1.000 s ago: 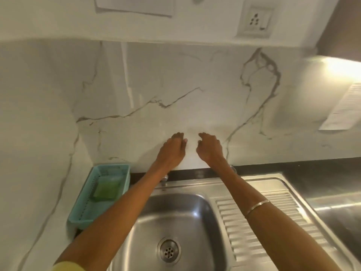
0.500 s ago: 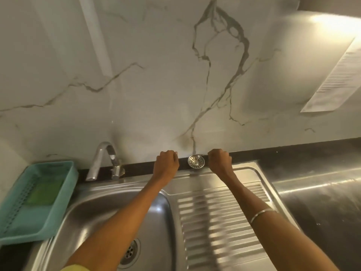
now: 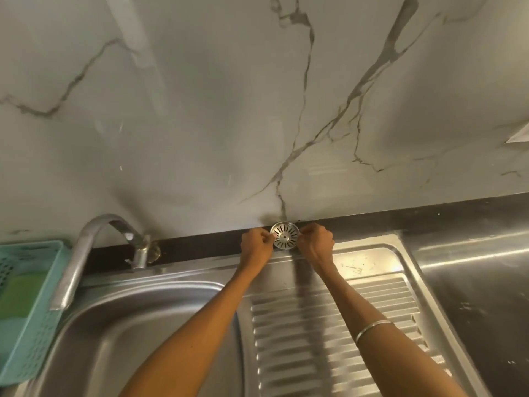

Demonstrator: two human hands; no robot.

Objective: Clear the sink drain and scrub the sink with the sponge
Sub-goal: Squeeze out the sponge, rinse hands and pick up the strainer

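Round slotted steel strainer upright at wall; left hand, right hand pinch rim.

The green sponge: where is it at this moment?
In the head view the green sponge lies at the far left, inside the teal basket beside the sink basin, left of the tap and untouched by either hand.

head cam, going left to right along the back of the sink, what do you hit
teal basket holding the green sponge → faucet → left hand → round drain strainer pinched between both hands → right hand → ribbed drainboard → steel counter
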